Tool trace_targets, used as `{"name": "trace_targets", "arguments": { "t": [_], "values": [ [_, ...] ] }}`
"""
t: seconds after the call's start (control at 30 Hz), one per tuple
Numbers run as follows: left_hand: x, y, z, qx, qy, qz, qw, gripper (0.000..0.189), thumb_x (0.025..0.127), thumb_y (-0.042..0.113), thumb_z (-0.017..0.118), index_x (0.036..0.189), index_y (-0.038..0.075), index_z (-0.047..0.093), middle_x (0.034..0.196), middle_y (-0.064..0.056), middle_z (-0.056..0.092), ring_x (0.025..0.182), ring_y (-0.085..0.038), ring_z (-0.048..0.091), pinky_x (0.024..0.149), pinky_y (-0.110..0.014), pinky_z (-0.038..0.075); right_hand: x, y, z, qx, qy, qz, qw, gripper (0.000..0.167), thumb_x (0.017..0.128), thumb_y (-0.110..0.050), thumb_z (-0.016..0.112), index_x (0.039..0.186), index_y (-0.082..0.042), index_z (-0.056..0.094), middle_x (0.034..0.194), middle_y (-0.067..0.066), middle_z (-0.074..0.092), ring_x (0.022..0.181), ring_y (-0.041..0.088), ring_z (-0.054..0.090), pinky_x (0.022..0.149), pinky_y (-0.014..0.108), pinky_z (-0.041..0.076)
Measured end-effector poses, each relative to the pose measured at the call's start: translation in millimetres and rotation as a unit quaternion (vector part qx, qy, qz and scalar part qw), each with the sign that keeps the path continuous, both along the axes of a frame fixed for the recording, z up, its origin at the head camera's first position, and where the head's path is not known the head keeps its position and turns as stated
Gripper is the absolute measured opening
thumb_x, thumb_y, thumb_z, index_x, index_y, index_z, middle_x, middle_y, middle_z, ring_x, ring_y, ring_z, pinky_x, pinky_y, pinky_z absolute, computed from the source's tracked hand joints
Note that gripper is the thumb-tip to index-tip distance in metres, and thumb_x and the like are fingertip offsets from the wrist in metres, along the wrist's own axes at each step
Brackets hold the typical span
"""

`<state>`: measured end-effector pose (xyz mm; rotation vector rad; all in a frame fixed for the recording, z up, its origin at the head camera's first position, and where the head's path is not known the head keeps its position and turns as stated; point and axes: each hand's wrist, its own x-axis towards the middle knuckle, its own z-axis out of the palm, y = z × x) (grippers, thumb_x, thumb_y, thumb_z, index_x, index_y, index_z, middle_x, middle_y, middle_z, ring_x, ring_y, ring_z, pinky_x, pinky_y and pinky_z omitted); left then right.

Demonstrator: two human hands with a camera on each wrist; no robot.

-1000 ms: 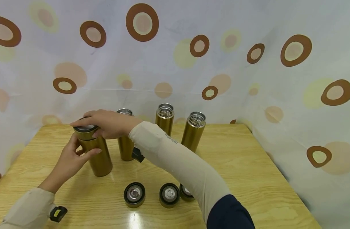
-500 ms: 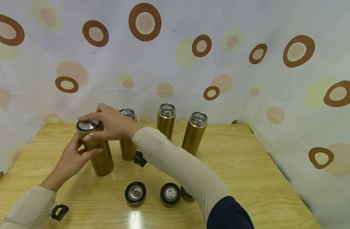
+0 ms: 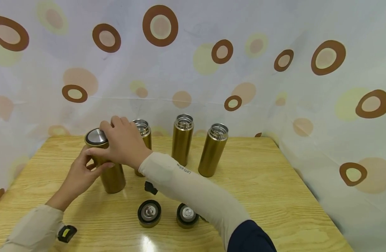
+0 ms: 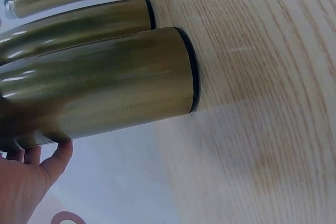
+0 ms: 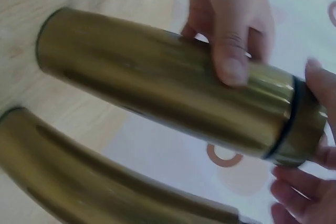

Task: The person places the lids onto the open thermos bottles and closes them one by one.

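My left grip (image 3: 77, 175) wraps around an upright gold flask (image 3: 114, 180) at the left of the wooden surface (image 3: 259, 196), thumb across its front. My right grip (image 3: 122, 143) curls around the lid (image 3: 96, 137) on its top. To the right stand three open-mouthed flasks (image 3: 181, 145); nearer me, upturned caps (image 3: 149, 213) lie.

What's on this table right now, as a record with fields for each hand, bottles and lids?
Left hand: grips the lidded bottle
Right hand: holds that bottle's lid
Open bottles: three, standing, one partly behind the right hand
Loose lids: at least two, undersides up, on the table
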<state>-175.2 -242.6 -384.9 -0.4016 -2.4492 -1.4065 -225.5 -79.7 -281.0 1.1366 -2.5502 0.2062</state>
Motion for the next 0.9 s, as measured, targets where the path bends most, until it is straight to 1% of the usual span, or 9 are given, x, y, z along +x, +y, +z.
{"name": "trace_targets", "arguments": {
  "t": [0.1,0.2,0.27,0.33,0.43,0.5,0.73,0.83,0.9],
  "values": [
    [-0.9,0.4,-1.0,0.001,0.001,-0.004,1.0,0.063,0.091,0.013,0.066,0.144,0.008,0.032,0.133,0.004,0.04,0.112,0.011,0.036,0.088,-0.071,0.039,-4.9,4,7.3,0.019,-0.056,0.049,0.9971,0.064,0.085,-0.067,0.054,0.129,-0.022,0.048,0.132,0.0,0.045,0.115,0.014,0.045,0.094,0.025,0.04],
    [-0.5,0.3,-2.3,0.003,-0.006,-0.001,1.0,0.06,0.091,0.013,0.067,0.14,0.008,0.033,0.127,0.004,0.042,0.109,0.007,0.039,0.088,-0.071,0.038,-12.7,9,17.0,0.038,-0.135,0.121,0.9827,0.068,0.092,-0.054,0.055,0.149,-0.025,0.03,0.158,0.005,0.016,0.141,0.019,0.024,0.114,0.03,0.025],
    [-0.4,0.1,-2.7,0.009,-0.012,-0.002,0.9999,0.062,0.091,0.014,0.067,0.141,0.008,0.031,0.129,0.0,0.042,0.11,0.006,0.039,0.089,-0.072,0.037,-17.7,10,23.0,0.064,-0.167,0.162,0.9704,0.067,0.096,-0.042,0.055,0.152,-0.026,0.023,0.16,0.006,0.006,0.145,0.019,0.015,0.116,0.031,0.021],
    [-0.2,-0.3,-2.3,0.011,-0.017,-0.004,0.9998,0.067,0.091,0.014,0.067,0.145,0.011,0.028,0.134,-0.005,0.04,0.111,0.007,0.037,0.089,-0.072,0.037,-21.0,11,28.3,0.093,-0.197,0.185,0.9581,0.065,0.098,-0.031,0.055,0.153,-0.025,0.022,0.16,0.005,0.008,0.145,0.017,0.015,0.114,0.027,0.023],
    [0.0,-1.3,-0.8,0.013,-0.016,-0.006,0.9998,0.074,0.091,0.013,0.067,0.15,0.013,0.022,0.14,-0.012,0.036,0.113,0.01,0.035,0.089,-0.072,0.037,-23.6,10,32.1,0.118,-0.227,0.207,0.9443,0.062,0.099,-0.018,0.053,0.153,-0.022,0.024,0.158,0.007,0.018,0.141,0.015,0.026,0.109,0.02,0.029],
    [0.4,-1.3,-0.1,0.011,-0.015,-0.002,0.9998,0.075,0.091,0.012,0.067,0.151,0.014,0.021,0.141,-0.014,0.036,0.114,0.008,0.037,0.089,-0.072,0.037,-24.0,10,31.8,0.118,-0.237,0.213,0.9407,0.061,0.098,-0.013,0.053,0.153,-0.021,0.026,0.153,0.008,0.027,0.136,0.013,0.033,0.104,0.016,0.032],
    [0.2,0.5,2.0,0.01,-0.02,-0.006,0.9997,0.079,0.092,0.013,0.066,0.153,0.013,0.017,0.145,-0.018,0.034,0.126,-0.042,0.038,0.089,-0.072,0.036,-21.9,10,24.5,0.092,-0.194,0.183,0.9595,0.061,0.096,-0.019,0.059,0.15,-0.022,0.034,0.139,0.006,0.043,0.12,0.009,0.044,0.096,0.013,0.036],
    [0.5,1.1,1.7,0.009,-0.016,-0.005,0.9998,0.08,0.091,0.012,0.067,0.153,0.014,0.016,0.147,-0.019,0.032,0.128,-0.046,0.036,0.089,-0.073,0.036,-20.6,9,18.2,0.074,-0.163,0.164,0.9701,0.06,0.094,-0.029,0.061,0.149,-0.021,0.037,0.129,0.005,0.047,0.108,0.008,0.046,0.089,0.013,0.038],
    [1.0,1.4,1.4,0.003,-0.011,-0.002,0.9999,0.08,0.091,0.013,0.067,0.153,0.014,0.017,0.147,-0.019,0.032,0.129,-0.04,0.037,0.089,-0.072,0.037,-19.8,8,13.3,0.06,-0.142,0.149,0.9767,0.06,0.093,-0.035,0.062,0.148,-0.02,0.039,0.122,0.004,0.048,0.102,0.008,0.046,0.084,0.014,0.039]
  ]
}}
